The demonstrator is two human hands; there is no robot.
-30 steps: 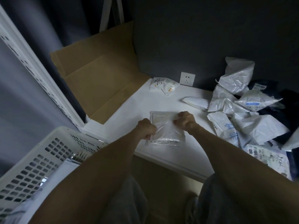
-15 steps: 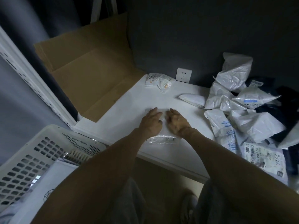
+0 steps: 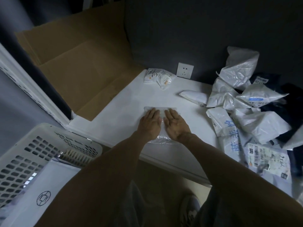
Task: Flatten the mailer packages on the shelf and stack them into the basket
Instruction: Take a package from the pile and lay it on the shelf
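Both forearms reach forward from the near edge, side by side. The left hand [image 3: 150,123] and right hand [image 3: 176,125] lie palm-down with fingers straight and close together, pointing away, thumbs almost meeting at the middle. They press flat on a clear plastic mailer package [image 3: 161,140], which lies on the white shelf [image 3: 121,117] near its front edge; only its far rim and near edge show around the hands

To the right, a heap of crumpled white mailers [image 3: 262,123] covers the shelf, some with printed labels and blue writing. A flat white envelope [image 3: 194,96] lies between the heap and the hands, and two small packets [image 3: 157,77] sit far back beside a wall socket [image 3: 185,70]

At near left stands a white slotted basket [image 3: 32,145] holding a flat white mailer [image 3: 54,181]. Flattened cardboard [image 3: 78,63] leans at far left
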